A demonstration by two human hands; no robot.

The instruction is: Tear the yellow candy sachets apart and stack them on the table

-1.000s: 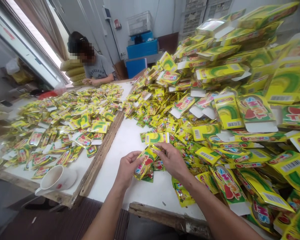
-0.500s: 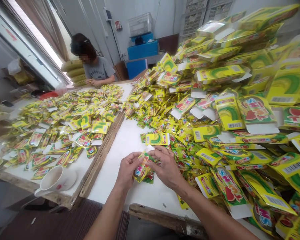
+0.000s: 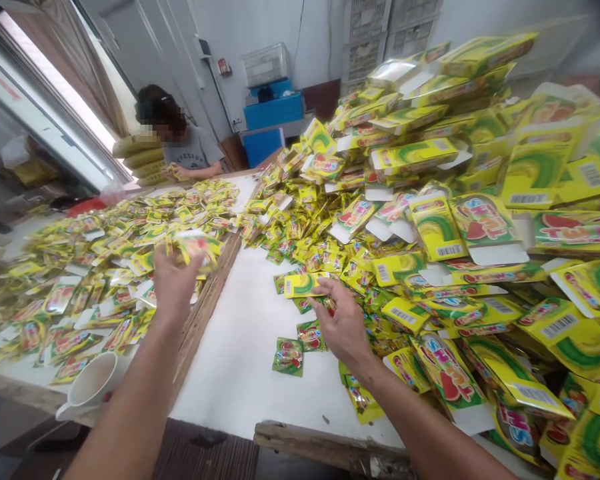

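Note:
My left hand point(image 3: 173, 280) is stretched out over the left table, fingers pinched on a yellow candy packet point(image 3: 196, 245) that is smeared by motion above the spread of packets point(image 3: 95, 267). My right hand point(image 3: 341, 323) reaches into the edge of the big heap point(image 3: 430, 220) on the white table point(image 3: 250, 373), its fingertips closing on a small sachet next to a flat yellow box point(image 3: 303, 284). Two green sachets point(image 3: 289, 355) lie loose on the table just left of that hand.
A white cup point(image 3: 87, 387) lies on its side at the left table's near corner. A wooden strip point(image 3: 205, 307) divides the two tables. Another person point(image 3: 190, 150) sits at the far end. Blue bins point(image 3: 273, 113) and crates stand against the back wall.
Both hands held one packet together before. My left hand has carried it away to the left table, while my right hand has gone back to the heap. The camera tilted slightly.

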